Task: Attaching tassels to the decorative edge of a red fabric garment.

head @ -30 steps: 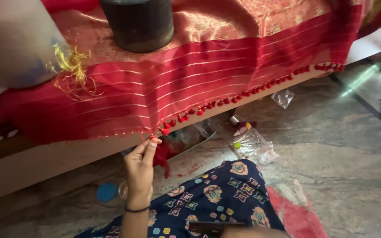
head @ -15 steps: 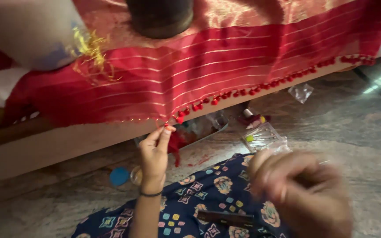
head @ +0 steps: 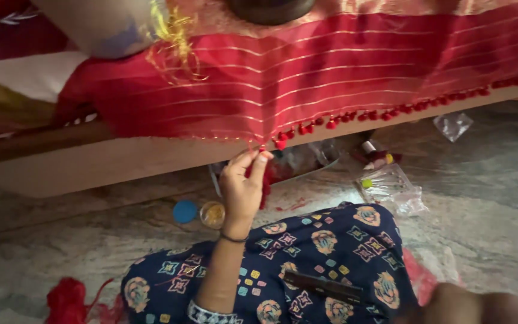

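I see a stone-patterned floor [head: 499, 198] below a wooden bench [head: 91, 165]. Red cloth [head: 307, 78] with gold stripes hangs over the bench's front edge; my left hand [head: 242, 186] pinches its tasselled hem. My right hand [head: 481, 306] is blurred, so I cannot tell its grip.

Mottled grey stone floor [head: 481, 204] beneath what seems a wooden bed frame [head: 91, 168].

Your left hand [head: 242, 191]: thin dark wrist band, patterned sleeve cuff; navy floral-print garment [head: 325, 258] w/ multicolour squares.
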